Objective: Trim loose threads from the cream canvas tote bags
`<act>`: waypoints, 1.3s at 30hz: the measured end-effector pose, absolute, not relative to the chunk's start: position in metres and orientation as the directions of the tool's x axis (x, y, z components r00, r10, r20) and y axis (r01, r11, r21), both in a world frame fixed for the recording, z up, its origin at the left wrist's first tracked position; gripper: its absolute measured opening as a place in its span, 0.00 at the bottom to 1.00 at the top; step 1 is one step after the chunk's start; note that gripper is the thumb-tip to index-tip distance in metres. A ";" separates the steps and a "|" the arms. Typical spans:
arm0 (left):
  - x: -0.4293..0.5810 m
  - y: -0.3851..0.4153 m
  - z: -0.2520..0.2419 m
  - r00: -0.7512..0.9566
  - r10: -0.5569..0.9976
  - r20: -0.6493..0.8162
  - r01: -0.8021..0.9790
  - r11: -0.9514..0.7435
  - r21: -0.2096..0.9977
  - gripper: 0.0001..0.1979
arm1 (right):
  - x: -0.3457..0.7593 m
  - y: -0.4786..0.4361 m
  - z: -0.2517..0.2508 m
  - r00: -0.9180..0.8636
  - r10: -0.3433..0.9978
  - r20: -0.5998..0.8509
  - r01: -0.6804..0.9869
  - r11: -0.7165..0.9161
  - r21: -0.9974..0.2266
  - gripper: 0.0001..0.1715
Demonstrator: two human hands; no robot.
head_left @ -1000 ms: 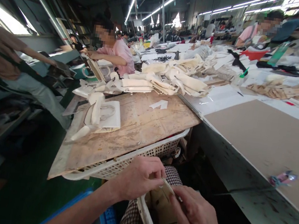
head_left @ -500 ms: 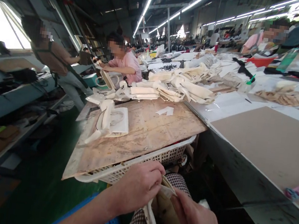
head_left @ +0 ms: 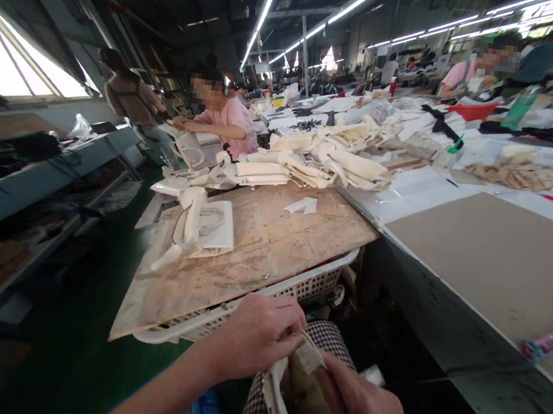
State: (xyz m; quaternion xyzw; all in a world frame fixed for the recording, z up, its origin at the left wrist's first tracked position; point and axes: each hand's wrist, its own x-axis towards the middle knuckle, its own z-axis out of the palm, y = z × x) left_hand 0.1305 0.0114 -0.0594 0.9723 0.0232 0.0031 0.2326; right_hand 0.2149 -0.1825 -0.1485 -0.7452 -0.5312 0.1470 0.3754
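Above my lap, a cream-coloured bag (head_left: 281,402) hangs between my two hands, its opening facing up and its tan inside showing. My left hand (head_left: 263,333) is closed on the far left part of its rim, the fingertips partly hidden behind the knuckles. On the right side, my right hand (head_left: 367,413) grips the edge, with the thumb and fingers pressed along it. A small pale flap (head_left: 309,357) at the rim lies between the hands. The lower part of the bag drops out of view.
Ahead is a wooden board (head_left: 261,245) over a white plastic basket (head_left: 317,286), with a cream bag (head_left: 216,226) and white paper strips (head_left: 301,205). Cream pieces (head_left: 312,164) are piled behind. A brown sheet (head_left: 496,261) covers the right table. A co-worker in pink (head_left: 233,124) works at the far left.
Both hands keep hold of the bag, with the left fingers shifting slightly at the rim. The standing person at left has turned and moved farther away. My view has shifted slightly.
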 end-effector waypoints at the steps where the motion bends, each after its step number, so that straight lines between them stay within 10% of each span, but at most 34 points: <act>1: 0.131 0.011 -0.059 0.997 0.070 -0.013 0.068 -0.878 0.475 0.05 | 0.215 -0.183 -0.149 0.387 0.904 0.180 0.676 -0.145 -0.722 0.19; 14: 0.126 0.005 -0.044 0.921 0.310 -0.236 0.373 -0.528 0.763 0.09 | 0.219 -0.179 -0.121 0.254 0.960 0.119 0.616 -0.066 -0.785 0.19; 23: 0.095 -0.032 -0.046 0.796 0.575 -0.188 0.542 -0.540 0.643 0.24 | 0.222 -0.133 -0.135 0.293 0.939 0.178 0.715 -0.092 -0.693 0.14; 26: 0.086 -0.038 -0.062 0.707 0.681 -0.193 0.619 -0.462 0.636 0.11 | 0.224 -0.132 -0.132 0.267 0.955 0.132 0.706 -0.101 -0.701 0.16; 39: 0.086 -0.016 -0.061 0.791 0.522 -0.318 0.461 -0.168 0.871 0.08 | 0.238 -0.154 -0.134 0.263 0.908 0.326 0.742 0.026 -0.670 0.20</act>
